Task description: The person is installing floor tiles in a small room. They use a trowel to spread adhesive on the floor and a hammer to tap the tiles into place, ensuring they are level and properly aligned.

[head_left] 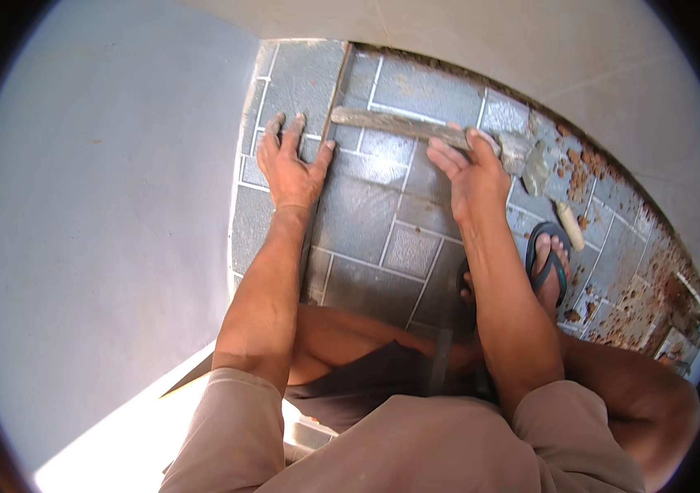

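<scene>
My left hand (291, 168) lies with fingers spread on the grey stone-look tiles (305, 78) beside the left wall, its thumb by the edge of a narrow dark strip (339, 82). In my right hand (477, 168) is a hammer (399, 124), gripped close to its grey, dusty head. Its long worn wooden handle points left, and the handle's end is at the strip. Fingers and thumb close round the handle near the head. Just right of the hammer head, a trowel (536, 170) with a pale handle lies on the floor.
A smooth grey wall (112, 172) rises on the left, and a pale wall (481, 37) curves along the far side. Reddish-brown dirt clumps (584, 168) litter the tiles at the right. My sandalled foot (548, 259) stands near the trowel handle.
</scene>
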The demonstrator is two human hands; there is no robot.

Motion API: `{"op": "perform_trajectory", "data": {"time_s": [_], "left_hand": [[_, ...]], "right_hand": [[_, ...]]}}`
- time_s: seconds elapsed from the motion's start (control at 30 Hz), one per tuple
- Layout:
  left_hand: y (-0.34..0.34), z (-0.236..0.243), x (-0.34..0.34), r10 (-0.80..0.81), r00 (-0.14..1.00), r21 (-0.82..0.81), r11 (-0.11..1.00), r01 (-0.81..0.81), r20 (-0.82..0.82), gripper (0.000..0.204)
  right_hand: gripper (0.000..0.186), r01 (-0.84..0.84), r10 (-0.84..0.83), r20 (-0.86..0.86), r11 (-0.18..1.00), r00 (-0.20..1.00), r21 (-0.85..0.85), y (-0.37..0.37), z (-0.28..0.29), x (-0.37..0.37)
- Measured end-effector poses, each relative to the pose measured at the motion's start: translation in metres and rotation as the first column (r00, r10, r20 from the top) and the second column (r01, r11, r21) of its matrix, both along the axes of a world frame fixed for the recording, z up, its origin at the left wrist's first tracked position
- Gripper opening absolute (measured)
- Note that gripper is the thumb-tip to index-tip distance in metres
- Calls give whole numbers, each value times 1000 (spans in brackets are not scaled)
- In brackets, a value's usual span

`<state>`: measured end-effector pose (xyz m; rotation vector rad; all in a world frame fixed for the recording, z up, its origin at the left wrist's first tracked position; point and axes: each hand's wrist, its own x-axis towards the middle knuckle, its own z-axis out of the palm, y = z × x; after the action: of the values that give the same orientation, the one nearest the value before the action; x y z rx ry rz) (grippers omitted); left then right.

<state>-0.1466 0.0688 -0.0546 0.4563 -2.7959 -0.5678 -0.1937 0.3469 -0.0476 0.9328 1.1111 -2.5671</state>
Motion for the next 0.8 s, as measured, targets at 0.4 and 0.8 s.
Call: {"op": "perform_trajectory", "data": {"time_s": [0.4, 0.8], "left_hand": [[5, 7, -2, 26, 996, -8, 1000, -26, 90, 66], [3, 7, 0, 26, 995, -25, 999, -24, 99, 65]], "right_hand": [[36, 124, -123, -87, 992, 989, 14, -4, -15, -36], [30, 187, -186, -25, 982, 982, 40, -16, -7, -43]]}}
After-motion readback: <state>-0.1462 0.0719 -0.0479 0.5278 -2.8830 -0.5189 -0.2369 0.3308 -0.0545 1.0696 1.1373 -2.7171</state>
